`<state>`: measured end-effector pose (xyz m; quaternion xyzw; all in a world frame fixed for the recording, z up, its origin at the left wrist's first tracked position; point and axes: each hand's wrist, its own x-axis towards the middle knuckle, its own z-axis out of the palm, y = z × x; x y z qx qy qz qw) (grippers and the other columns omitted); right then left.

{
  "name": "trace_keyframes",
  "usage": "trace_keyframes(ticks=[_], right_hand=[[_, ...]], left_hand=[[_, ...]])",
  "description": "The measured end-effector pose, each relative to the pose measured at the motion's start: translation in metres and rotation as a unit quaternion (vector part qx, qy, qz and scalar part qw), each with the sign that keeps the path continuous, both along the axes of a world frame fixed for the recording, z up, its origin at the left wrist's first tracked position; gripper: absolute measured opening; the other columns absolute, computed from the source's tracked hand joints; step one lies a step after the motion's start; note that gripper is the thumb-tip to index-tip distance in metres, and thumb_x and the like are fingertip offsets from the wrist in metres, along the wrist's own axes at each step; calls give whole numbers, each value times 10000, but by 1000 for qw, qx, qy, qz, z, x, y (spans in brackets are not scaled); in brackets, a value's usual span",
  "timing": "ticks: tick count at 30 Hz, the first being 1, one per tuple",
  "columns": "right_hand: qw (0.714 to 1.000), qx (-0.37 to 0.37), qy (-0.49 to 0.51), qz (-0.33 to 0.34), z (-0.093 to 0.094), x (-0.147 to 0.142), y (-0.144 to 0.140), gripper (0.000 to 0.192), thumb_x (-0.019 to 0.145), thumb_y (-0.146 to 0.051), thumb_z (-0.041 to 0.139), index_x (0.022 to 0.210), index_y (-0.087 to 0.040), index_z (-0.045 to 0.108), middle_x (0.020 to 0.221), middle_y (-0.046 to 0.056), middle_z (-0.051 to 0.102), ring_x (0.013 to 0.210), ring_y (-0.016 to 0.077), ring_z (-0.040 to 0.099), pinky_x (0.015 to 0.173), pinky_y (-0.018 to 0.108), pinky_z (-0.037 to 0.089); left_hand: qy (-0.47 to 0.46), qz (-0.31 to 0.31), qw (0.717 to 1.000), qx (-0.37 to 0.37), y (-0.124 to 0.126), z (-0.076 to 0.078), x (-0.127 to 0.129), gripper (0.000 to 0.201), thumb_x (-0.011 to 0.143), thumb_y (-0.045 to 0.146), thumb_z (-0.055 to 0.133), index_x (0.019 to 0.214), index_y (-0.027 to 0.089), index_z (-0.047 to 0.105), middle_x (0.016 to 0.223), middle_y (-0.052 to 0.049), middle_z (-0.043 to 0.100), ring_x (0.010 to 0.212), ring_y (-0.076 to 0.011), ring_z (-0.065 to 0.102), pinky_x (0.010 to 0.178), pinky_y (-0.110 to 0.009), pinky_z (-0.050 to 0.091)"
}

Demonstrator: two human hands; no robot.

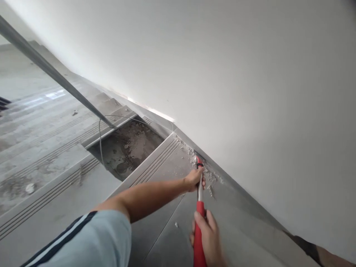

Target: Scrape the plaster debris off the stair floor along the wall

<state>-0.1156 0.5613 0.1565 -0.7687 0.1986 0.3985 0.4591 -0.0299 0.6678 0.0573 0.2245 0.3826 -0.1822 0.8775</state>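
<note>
A long-handled scraper (200, 193) with a silver shaft, a red head and a red grip runs from the bottom edge up to the foot of the wall. My left hand (194, 179) is wrapped round the shaft just below the head. Lower down, my right hand (210, 231) is closed round the red grip. The tool's tip meets the seam between the grey skirting (222, 174) and the tiled landing; its very edge is hard to make out. Pale crumbled debris (190, 154) lies along that seam on both sides of the head.
To the left, a recess (130, 144) with rubble opens in the stair. A thin cable (100, 144) loops across it. A grey pole (58, 76) slants down to its edge. Dusty grooved steps (50, 185) descend at left; a white wall (250, 92) rises on the right.
</note>
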Motion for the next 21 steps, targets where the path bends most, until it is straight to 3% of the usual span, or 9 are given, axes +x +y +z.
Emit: trace_keyframes(ticks=[4,7,12,21], right_hand=[[1000,1,7,-7,-3,-8,-1,398,669,-540,584,667,-205,369,474,-94,458,298,51,407,296,169,294],[999,-39,24,9,-6,-5,4,429,634,-555,616,678,-207,370,462,-94,467,305,57,415,304,173,315],[998,-56,22,-28,-1,-2,16,413,646,-556,606,697,-207,391,471,-100,444,293,38,375,288,157,263],[999,-40,9,-31,3,-4,13,371,676,-523,595,782,-207,434,469,-91,450,288,38,355,282,154,230]], left_hand=[[-4,-6,1000,-8,2,-1,-3,225,832,399,356,749,191,376,449,51,430,346,-106,437,410,-282,443],[11,-1,1000,6,6,-7,-2,233,835,404,353,742,191,369,415,55,409,328,-106,421,390,-262,427],[5,-11,1000,-14,10,-12,0,272,817,449,374,741,189,388,424,33,447,338,-130,457,393,-289,439],[-3,9,999,-37,11,-6,-2,242,825,377,361,688,183,409,357,31,430,284,-140,434,363,-266,387]])
